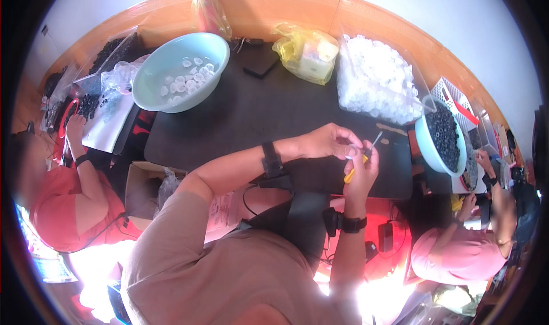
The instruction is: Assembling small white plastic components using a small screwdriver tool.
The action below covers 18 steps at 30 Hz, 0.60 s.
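Note:
Above the near part of the dark table, both of my hands meet. My left hand pinches a small whitish piece, partly hidden by the fingers; its exact shape is unclear. Close against it, my right hand is closed around a small hand tool with a yellow handle. The tool's thin metal shaft points up and away, past my right fingers. A bin heaped with clear plastic pieces stands beyond my hands to the right. At the far left is a light-blue basin with several clear, ring-like pieces.
Yellow plastic bags sit along the table's back edge, near a black flat object. To the right stands another blue basin, full of black rings. Co-workers sit at both sides, and an open cardboard box is at lower left.

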### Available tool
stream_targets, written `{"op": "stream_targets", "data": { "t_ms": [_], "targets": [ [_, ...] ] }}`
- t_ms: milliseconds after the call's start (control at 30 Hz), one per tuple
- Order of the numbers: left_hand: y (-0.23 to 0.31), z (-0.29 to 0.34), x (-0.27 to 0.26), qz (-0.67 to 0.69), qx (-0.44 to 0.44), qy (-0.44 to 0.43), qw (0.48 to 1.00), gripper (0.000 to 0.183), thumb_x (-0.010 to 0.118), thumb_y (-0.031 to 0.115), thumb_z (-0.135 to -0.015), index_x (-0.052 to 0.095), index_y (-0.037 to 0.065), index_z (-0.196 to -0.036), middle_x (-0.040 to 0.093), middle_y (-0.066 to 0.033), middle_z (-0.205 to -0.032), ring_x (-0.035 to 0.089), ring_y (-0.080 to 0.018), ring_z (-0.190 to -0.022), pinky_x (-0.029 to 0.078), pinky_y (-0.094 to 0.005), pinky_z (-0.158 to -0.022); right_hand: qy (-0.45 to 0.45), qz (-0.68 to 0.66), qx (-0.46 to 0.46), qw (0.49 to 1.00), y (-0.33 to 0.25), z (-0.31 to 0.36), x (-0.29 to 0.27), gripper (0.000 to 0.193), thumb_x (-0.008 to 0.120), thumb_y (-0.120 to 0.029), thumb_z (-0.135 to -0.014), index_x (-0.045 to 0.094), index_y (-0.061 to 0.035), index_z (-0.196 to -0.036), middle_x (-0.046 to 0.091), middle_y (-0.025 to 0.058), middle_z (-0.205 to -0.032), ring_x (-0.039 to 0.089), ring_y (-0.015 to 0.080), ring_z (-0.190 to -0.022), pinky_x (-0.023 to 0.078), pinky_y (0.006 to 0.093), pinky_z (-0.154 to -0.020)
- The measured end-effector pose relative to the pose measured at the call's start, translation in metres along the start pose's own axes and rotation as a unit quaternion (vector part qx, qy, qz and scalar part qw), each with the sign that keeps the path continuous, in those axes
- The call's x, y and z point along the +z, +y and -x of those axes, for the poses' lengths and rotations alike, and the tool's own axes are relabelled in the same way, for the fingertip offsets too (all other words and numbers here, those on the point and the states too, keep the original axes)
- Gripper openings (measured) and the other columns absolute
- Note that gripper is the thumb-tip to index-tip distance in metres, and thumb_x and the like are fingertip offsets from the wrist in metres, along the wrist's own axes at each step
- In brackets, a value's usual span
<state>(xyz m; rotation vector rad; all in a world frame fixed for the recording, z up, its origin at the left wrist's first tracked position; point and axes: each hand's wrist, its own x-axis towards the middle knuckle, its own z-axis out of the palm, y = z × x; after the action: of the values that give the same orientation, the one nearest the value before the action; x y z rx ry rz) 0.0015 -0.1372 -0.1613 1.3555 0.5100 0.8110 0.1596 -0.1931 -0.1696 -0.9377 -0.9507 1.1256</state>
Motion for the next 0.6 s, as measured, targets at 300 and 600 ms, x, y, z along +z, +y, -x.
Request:
{"op": "stream_targets", "data": {
  "t_ms": [300, 600],
  "targets": [
    [-0.006, 0.005, -0.018, 0.089, -0.033, 0.024, 0.995, 0.037, 0.072, 0.011, -0.091, 0.062, 0.003, -0.126, 0.068, -0.0050, -0.113, 0.062, -0.0111, -0.104, 0.051, -0.0264, -0.090, 0.013, -0.002, -0.002, 1.000, 0.001, -0.008, 0.004, 0.029, 0.063, -0.005, -0.095, 0.054, -0.0006, -0.122, 0.062, 0.0036, -0.087, 0.052, 0.0047, -0.058, 0.040, 0.0192, -0.048],
    [-0.014, 0.003, -0.022, 0.067, 0.016, 0.067, 0.995, 0.029, 0.068, 0.006, -0.093, 0.063, 0.001, -0.121, 0.068, -0.0039, -0.111, 0.061, -0.0099, -0.097, 0.051, -0.0257, -0.084, -0.023, 0.055, 0.034, 0.998, -0.002, -0.009, 0.003, 0.022, 0.064, -0.005, -0.094, 0.058, -0.0019, -0.115, 0.061, 0.0038, -0.090, 0.054, 0.0055, -0.058, 0.040, 0.0192, -0.047]
  ]
}}
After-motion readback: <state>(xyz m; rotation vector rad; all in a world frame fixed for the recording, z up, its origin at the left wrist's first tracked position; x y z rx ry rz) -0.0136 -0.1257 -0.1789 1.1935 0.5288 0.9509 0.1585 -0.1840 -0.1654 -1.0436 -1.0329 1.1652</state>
